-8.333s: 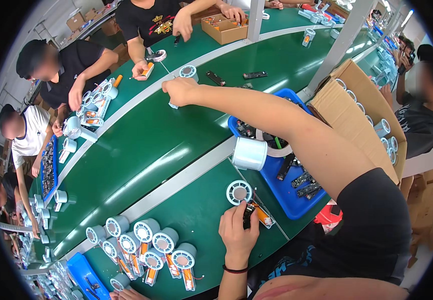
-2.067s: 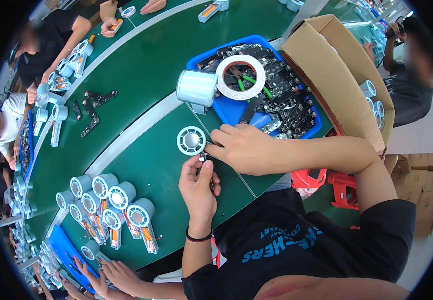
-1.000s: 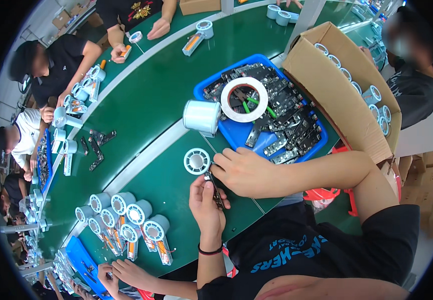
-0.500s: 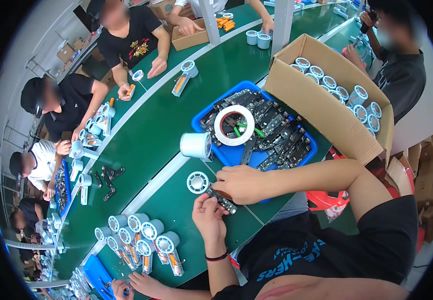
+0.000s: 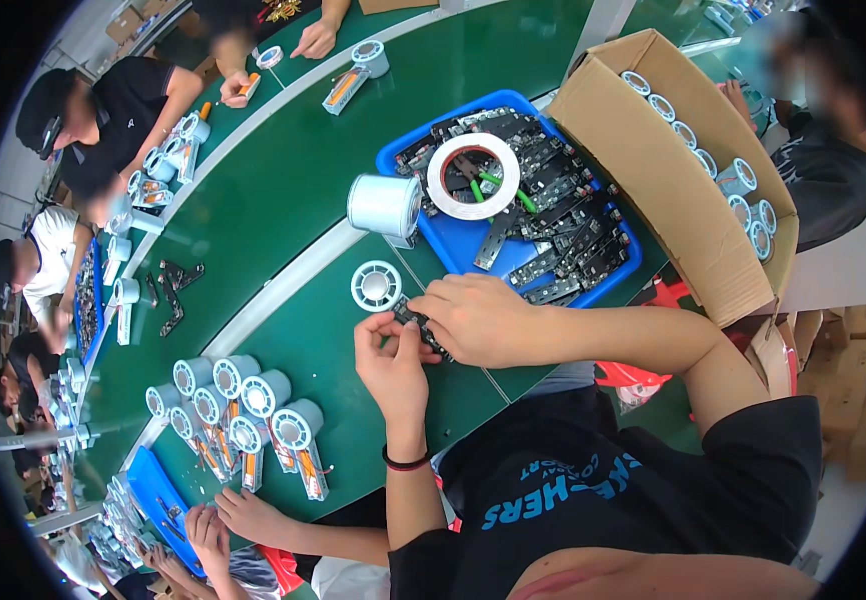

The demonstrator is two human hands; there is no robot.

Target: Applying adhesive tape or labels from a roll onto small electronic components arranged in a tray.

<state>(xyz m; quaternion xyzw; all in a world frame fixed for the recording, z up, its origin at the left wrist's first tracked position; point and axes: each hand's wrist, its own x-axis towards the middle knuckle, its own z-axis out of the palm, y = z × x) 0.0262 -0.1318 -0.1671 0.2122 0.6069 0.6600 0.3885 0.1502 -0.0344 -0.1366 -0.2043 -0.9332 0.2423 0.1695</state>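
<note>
Both hands pinch one small dark part (image 5: 415, 320) between them: the left hand (image 5: 391, 358) grips its near end with thumb and fingertips, and the right hand (image 5: 480, 318) closes over its far end from the other side. The part is narrow and black with a dull, hard look; its details are too small to tell. It is held just above the tabletop (image 5: 283, 200), right beside a white spool (image 5: 376, 285) lying flat with its round hub showing.

The tabletop is a long, smooth green surface with a slight sheen, crossed by a pale strip (image 5: 283, 300) running along its length. It sits in a crowded workroom where other people work along the far edge and at the near left.

Beyond the spool stands a bigger white roll (image 5: 384, 205) on its side, touching a blue plastic bin (image 5: 623, 275). The bin is heaped with dark flat parts, and a ring of white tape (image 5: 473, 176) lies on top of them. To the right, an open cardboard box (image 5: 653, 190) holds rows of white spools. At the near left, a cluster of finished spools (image 5: 253, 405) with orange-marked handles lies in rows, close to another person's hands (image 5: 228, 520) and a second blue tray (image 5: 158, 500).
</note>
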